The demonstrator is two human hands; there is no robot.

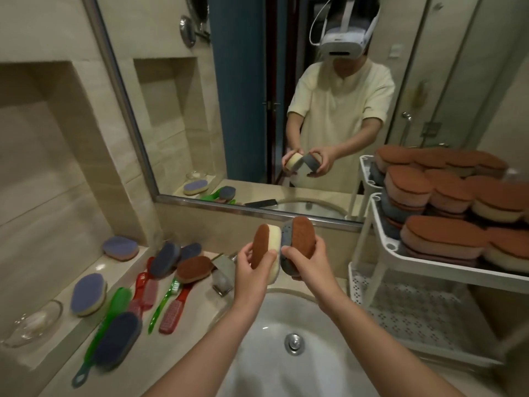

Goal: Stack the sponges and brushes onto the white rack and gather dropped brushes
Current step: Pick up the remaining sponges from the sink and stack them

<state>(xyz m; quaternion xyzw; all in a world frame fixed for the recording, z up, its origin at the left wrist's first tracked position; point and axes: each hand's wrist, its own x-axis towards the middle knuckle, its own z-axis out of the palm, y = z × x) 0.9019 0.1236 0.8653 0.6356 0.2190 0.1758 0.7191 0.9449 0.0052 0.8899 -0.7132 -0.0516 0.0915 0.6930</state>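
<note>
I see a cream sponge and a grey sponge held upright, touching, brown faces toward me. More sponges pile the top tier of the white rack; brushes lie scattered at left.

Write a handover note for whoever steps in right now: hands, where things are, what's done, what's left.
Left hand grips a cream sponge; right hand grips a grey sponge, both over the sink.
Done: stacked sponges cover the top shelf of the white rack.
Left: rack these two, then the loose sponges and brushes on the counter.
</note>
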